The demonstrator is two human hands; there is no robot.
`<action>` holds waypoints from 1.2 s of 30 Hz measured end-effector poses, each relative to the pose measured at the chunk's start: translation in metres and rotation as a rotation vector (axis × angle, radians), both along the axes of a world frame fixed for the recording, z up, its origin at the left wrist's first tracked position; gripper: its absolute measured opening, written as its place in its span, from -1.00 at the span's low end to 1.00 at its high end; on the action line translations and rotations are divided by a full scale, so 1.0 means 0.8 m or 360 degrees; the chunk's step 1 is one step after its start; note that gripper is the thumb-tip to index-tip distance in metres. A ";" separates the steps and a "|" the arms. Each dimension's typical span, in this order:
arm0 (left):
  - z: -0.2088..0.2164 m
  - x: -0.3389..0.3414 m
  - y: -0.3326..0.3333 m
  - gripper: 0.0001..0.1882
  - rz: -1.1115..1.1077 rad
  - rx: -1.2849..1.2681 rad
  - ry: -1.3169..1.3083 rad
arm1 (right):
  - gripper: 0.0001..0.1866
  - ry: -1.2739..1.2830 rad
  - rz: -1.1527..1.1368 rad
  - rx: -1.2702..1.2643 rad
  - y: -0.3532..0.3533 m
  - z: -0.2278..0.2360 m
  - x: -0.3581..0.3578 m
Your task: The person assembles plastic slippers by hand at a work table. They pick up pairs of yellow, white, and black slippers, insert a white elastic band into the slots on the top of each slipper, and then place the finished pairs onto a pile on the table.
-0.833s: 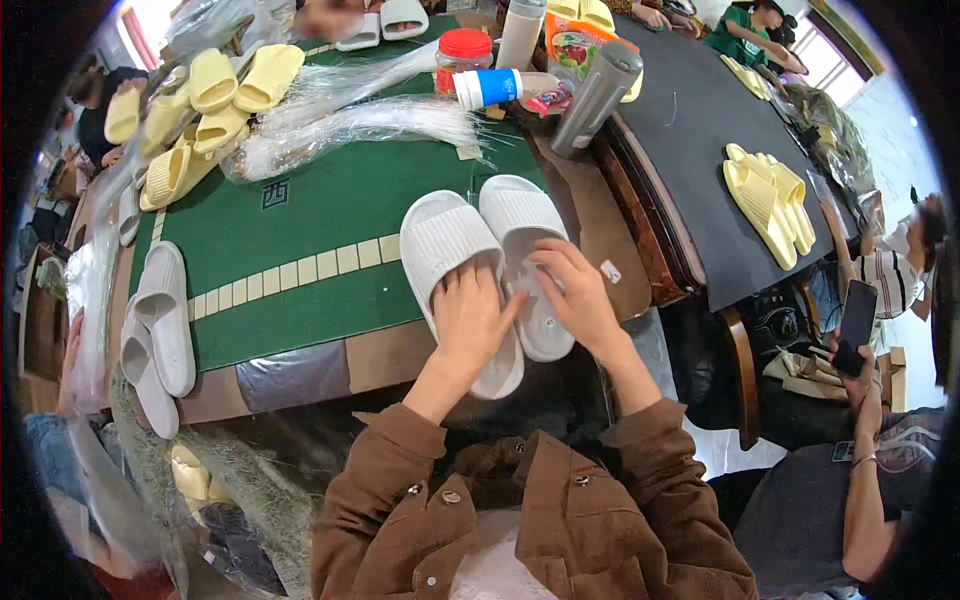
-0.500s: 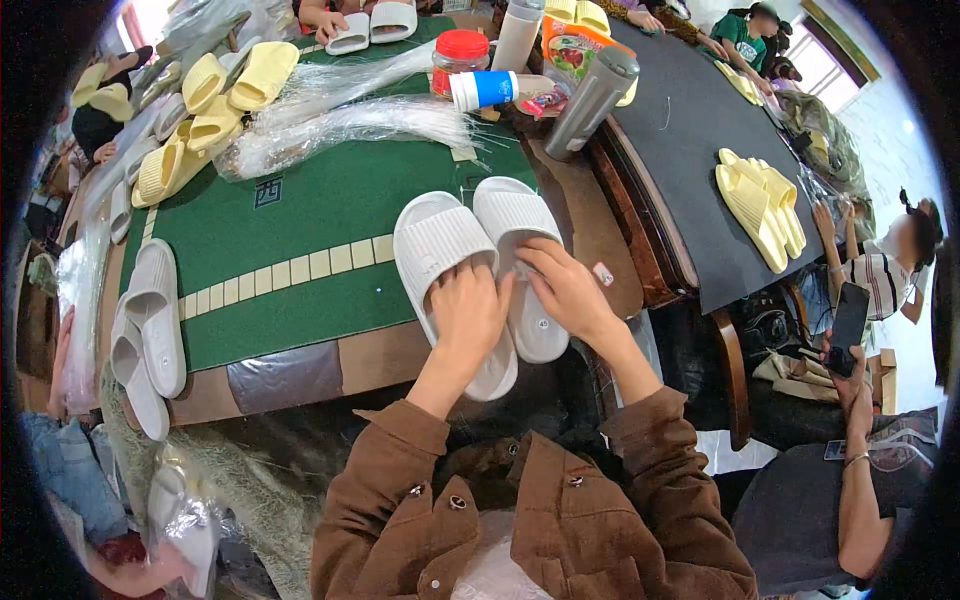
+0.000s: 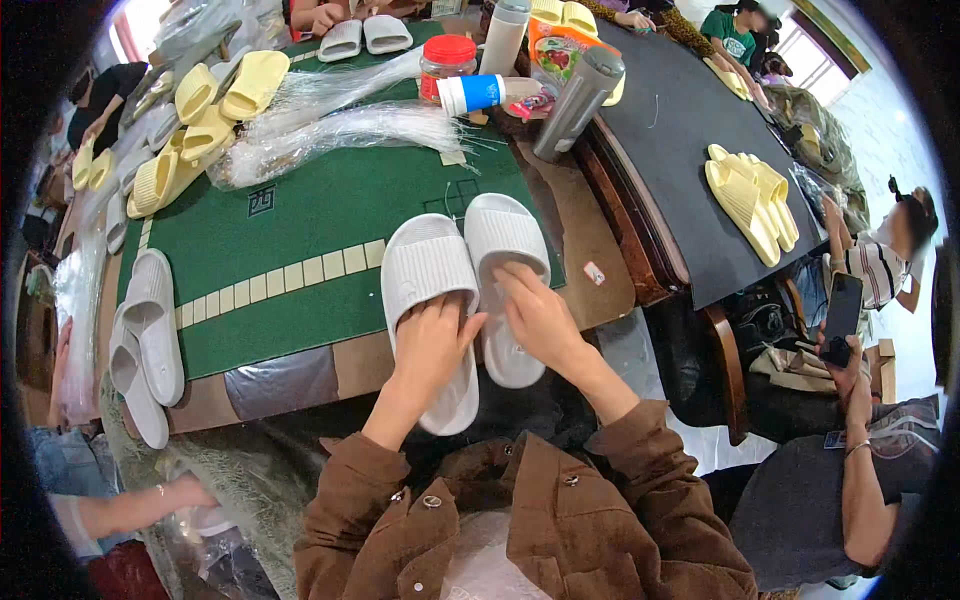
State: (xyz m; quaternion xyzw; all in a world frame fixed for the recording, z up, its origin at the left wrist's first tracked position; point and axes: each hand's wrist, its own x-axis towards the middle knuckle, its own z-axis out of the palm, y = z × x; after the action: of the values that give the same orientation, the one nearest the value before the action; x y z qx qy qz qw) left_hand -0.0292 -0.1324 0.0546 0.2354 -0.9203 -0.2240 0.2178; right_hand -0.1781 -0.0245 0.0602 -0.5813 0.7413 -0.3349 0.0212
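Observation:
A pair of light grey slide slippers stands side by side before me at the table's front edge, ribbed straps upward and toes pointing away. My left hand [image 3: 428, 342] has its fingers tucked under the strap of the left slipper [image 3: 428, 268], thumb toward the inner side. Inside the opening of the right slipper [image 3: 507, 240] are the fingers of my right hand [image 3: 537, 315], gripping it; the fingertips are hidden beneath both straps. The heels hang over the edge nearest me. A row of cream tiles [image 3: 292, 277] lies on the green table mat [image 3: 330, 215] to their left.
Another grey slipper pair [image 3: 150, 330] lies at the left edge. Behind are yellow slippers [image 3: 205, 130], a bundle of clear plastic strands [image 3: 340, 140], a red-lidded jar [image 3: 447, 60], a blue-white paper cup [image 3: 472, 95] and a grey flask [image 3: 580, 105]. Co-workers sit around; one holds a phone [image 3: 842, 318].
My hands have drawn the slipper pair slightly nearer to me and left, both still held. At lower left, another person's forearm has reached further in over a plastic-wrapped item.

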 end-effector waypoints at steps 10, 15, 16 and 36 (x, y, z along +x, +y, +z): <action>-0.010 -0.052 0.009 -0.57 0.0287 -0.0041 0.0042 | -0.61 -0.0033 0.0118 -0.0179 -0.003 0.011 -0.009; -0.016 -0.053 0.011 -0.61 0.0327 -0.0016 -0.0042 | -0.73 -0.0053 -0.0085 -0.0299 0.003 0.046 -0.014; -0.015 -0.053 0.011 -0.61 0.0330 0.0013 -0.0101 | -0.76 -0.0095 -0.0166 -0.0331 -0.001 0.052 -0.023; -0.013 -0.048 0.013 -0.63 0.0310 -0.0083 0.0008 | -0.73 -0.0344 -0.0230 0.0200 -0.164 0.019 -0.130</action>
State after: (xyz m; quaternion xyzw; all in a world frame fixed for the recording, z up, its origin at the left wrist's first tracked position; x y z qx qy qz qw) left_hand -0.0675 -0.1218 0.0442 0.3174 -0.8980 -0.1784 0.2470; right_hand -0.2819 -0.1555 0.0757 -0.4845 0.7942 -0.3490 0.1130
